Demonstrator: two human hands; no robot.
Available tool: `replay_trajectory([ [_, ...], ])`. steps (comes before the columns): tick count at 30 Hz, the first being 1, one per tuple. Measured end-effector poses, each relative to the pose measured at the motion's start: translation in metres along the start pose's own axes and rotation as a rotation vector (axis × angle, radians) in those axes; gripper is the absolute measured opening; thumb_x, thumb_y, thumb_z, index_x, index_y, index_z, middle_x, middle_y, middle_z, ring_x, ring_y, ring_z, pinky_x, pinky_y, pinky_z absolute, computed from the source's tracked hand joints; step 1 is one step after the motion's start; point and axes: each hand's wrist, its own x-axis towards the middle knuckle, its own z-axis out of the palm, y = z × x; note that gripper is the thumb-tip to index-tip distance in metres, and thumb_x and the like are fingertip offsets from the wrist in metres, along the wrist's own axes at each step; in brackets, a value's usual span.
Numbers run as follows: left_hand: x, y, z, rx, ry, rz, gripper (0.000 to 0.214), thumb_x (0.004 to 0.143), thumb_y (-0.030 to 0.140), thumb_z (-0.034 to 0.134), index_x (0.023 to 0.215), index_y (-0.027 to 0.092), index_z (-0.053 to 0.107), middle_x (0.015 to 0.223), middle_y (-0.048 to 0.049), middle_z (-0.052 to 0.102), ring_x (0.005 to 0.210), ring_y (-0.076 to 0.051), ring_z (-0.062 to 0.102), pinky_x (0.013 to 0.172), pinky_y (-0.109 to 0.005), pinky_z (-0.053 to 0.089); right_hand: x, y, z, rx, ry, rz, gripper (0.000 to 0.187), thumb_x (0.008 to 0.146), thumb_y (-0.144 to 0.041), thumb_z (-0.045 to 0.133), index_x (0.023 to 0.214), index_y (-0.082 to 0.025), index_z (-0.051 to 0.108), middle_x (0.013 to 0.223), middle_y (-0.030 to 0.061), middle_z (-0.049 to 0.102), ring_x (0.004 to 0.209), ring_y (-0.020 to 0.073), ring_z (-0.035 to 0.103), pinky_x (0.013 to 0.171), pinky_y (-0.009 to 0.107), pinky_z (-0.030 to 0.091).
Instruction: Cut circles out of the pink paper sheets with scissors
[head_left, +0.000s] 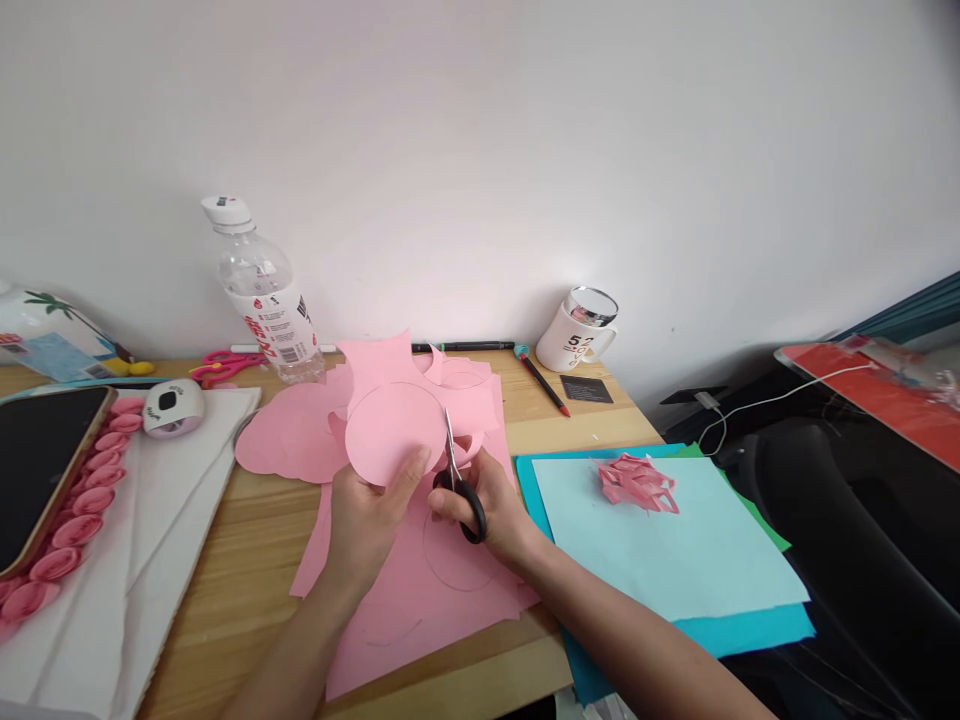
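My left hand (371, 515) pinches a sheet of pink paper (390, 425) with a pencilled circle on it, held up above the desk. My right hand (491, 505) grips black-handled scissors (459, 480), blades pointing up along the circle's right edge. Under both hands lie more pink sheets (427, 590), one with a drawn circle, and cut pink circles (289, 440) rest to the left.
A plastic water bottle (262, 295), pink scissors (221, 365), pens (465, 347) and a white mug (581, 330) stand along the wall. Light blue paper (675, 550) with pink scraps (637, 482) lies right. A board edged with pink paper roses (75, 510) sits left on white paper.
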Motion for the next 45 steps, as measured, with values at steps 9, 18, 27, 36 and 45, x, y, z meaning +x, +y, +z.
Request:
replay_trajectory([
  [9,-0.0006,-0.0040,-0.0016,0.012,0.002,0.035,0.033,0.065,0.044,0.069,0.072,0.012,0.071,0.068,-0.0070,0.073,0.068,-0.023,0.068,0.055,-0.027,0.052,-0.0009,0.0014,-0.0004,-0.017,0.009,0.015,0.061,0.066,-0.041,0.079,0.109,-0.018,0.043,0.055,-0.0082,0.050,0.049,0.0119,0.051,0.047,0.024,0.042],
  [18,0.0001,-0.0045,-0.0028,0.032,0.042,0.070,0.033,0.070,0.044,0.064,0.052,0.017,0.057,0.050,0.0001,0.056,0.051,-0.013,0.051,0.046,-0.022,0.042,-0.0028,-0.0008,0.0008,-0.012,0.001,0.037,0.066,0.065,-0.043,0.080,0.113,-0.018,0.042,0.054,-0.0081,0.050,0.048,0.0124,0.051,0.046,0.025,0.040],
  [27,-0.0011,-0.0053,0.0017,-0.080,-0.074,0.014,0.027,0.071,0.038,0.067,0.055,0.018,0.057,0.050,0.0013,0.058,0.048,-0.013,0.056,0.050,-0.024,0.048,-0.0012,-0.0003,0.0064,0.103,-0.045,0.023,0.071,0.060,-0.040,0.084,0.109,-0.021,0.036,0.066,-0.0050,0.056,0.051,0.0099,0.048,0.048,0.023,0.038],
  [36,-0.0017,-0.0001,0.0006,-0.017,-0.016,-0.065,0.033,0.057,0.039,0.075,0.078,0.014,0.069,0.095,-0.0112,0.073,0.090,-0.028,0.067,0.063,-0.029,0.056,-0.0012,-0.0031,0.0039,0.134,0.013,0.089,0.081,0.058,-0.031,0.086,0.113,-0.025,0.026,0.063,-0.0075,0.056,0.063,0.0156,0.056,0.060,0.028,0.044],
  [45,-0.0004,-0.0045,0.0011,-0.028,-0.028,-0.068,0.034,0.057,0.038,0.075,0.081,0.014,0.069,0.096,-0.0116,0.073,0.090,-0.028,0.067,0.060,-0.028,0.056,-0.0009,-0.0072,0.0053,0.147,-0.016,0.063,0.081,0.061,-0.027,0.085,0.115,-0.023,0.025,0.061,-0.0081,0.054,0.064,0.0160,0.058,0.063,0.029,0.044],
])
